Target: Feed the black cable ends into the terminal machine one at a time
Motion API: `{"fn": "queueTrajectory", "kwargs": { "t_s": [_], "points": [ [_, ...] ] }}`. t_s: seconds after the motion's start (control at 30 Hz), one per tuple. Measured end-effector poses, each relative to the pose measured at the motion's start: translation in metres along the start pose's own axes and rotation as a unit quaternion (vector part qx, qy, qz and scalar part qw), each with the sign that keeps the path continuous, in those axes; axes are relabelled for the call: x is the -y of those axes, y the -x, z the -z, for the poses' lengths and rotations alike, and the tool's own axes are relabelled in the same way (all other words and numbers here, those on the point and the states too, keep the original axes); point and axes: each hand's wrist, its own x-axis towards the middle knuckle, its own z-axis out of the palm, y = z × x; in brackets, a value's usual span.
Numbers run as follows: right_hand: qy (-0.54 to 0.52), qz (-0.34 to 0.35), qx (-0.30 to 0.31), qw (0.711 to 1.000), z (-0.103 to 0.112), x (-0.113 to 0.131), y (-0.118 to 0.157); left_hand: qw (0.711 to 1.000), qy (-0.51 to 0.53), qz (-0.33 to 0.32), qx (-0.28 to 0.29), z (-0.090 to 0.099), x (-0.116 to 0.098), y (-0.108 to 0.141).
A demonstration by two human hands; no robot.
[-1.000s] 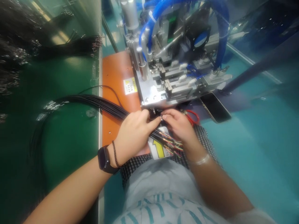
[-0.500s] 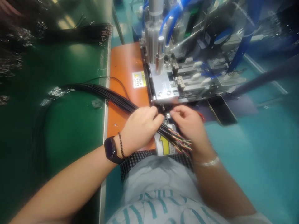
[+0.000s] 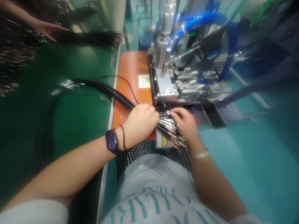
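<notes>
two hands work just in front of the pneumatic machine (image 3: 177,84): the left hand (image 3: 140,126) is clenched around the black cable bundle (image 3: 121,99); the right hand (image 3: 183,124) is at the stripped wire ends (image 3: 173,137), its grip indeterminate.

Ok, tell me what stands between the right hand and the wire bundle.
Nothing visible: the right hand sits right over the fanned ends of the black wire bundle, which the left hand grips; no object lies between hand and wires.

A bundle of black cables (image 3: 116,96) sweeps across the orange mat (image 3: 130,68) into the left hand (image 3: 141,123), its ends fanning out as thin multicoloured wires (image 3: 175,140).
</notes>
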Motion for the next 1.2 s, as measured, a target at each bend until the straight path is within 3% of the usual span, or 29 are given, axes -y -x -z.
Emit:
{"fn": "queueTrajectory", "kwargs": {
  "t_s": [0.2,0.53,0.8,0.97,1.2],
  "points": [
    [-0.059,-0.059,-0.007,0.997,-0.001,0.0,0.003,1.0,0.009,-0.017,-0.012,-0.002,0.01,-0.002],
    [-0.082,-0.112,-0.077,0.987,0.05,-0.003,0.036,0.998,0.05,0.029,-0.015,-0.008,0.026,-0.008],
    [-0.104,-0.119,-0.117,0.981,0.075,0.023,0.053,0.997,0.049,0.04,-0.031,-0.006,0.022,-0.005],
    [-0.113,-0.116,-0.125,0.979,0.074,0.028,0.058,0.998,0.049,0.037,-0.024,-0.005,0.02,0.001],
    [-0.106,-0.127,-0.089,0.982,0.069,0.031,0.065,0.999,0.044,0.029,-0.005,-0.004,0.02,0.005]
  ]
}}
